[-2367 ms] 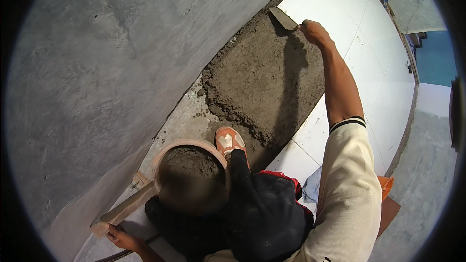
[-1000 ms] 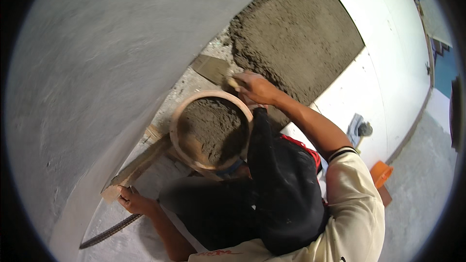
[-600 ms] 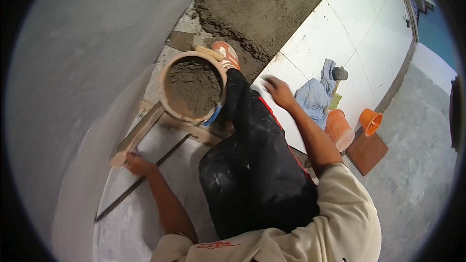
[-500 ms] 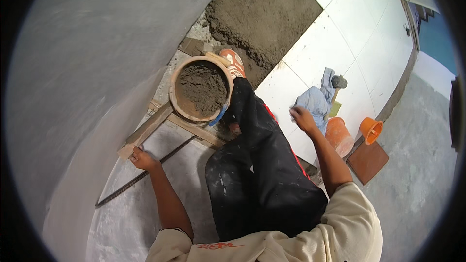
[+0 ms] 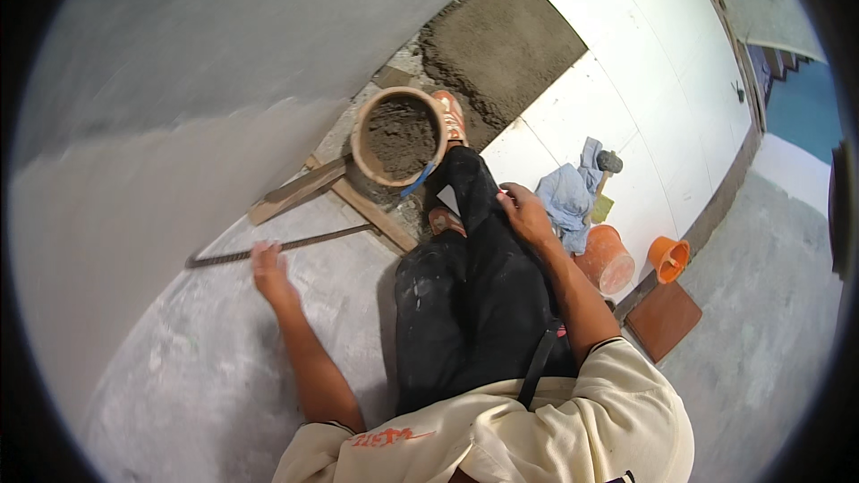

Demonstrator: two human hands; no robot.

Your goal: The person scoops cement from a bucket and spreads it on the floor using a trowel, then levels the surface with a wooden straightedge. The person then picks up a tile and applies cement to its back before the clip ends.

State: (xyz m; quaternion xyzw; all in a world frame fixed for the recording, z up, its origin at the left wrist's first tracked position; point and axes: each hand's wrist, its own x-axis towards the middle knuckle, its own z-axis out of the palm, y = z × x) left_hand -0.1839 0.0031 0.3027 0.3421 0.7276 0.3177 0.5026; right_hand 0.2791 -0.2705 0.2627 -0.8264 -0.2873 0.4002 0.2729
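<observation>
My left hand (image 5: pixel 272 275) is off the wooden block (image 5: pixel 300 191), fingers outstretched and slightly blurred, beside a bent ribbed steel bar (image 5: pixel 295 244). Nothing shows in it. At my right knee, my right hand (image 5: pixel 528 215) rests against the black trouser leg (image 5: pixel 479 241), with its thumb and forefinger slightly apart. Ahead of me stands a round bucket (image 5: pixel 360 148) of grey-brown wet mortar (image 5: pixel 400 136). The block's far end lies close to the bucket, and a wooden strip (image 5: pixel 380 219) runs below it.
A bed of mortar (image 5: pixel 506 40) spreads beyond my shoe (image 5: pixel 450 116), next to white floor tiles (image 5: pixel 617 54). To the right are a blue-grey cloth (image 5: pixel 565 197), a mallet (image 5: pixel 609 162), two orange buckets (image 5: pixel 605 261) and a brown tile (image 5: pixel 664 320). A grey wall (image 5: pixel 161 125) rises left.
My left hand has let go of the wooden block and drawn back from it. My right hand has moved left, from beside the cloth to my trouser leg. The view has shifted.
</observation>
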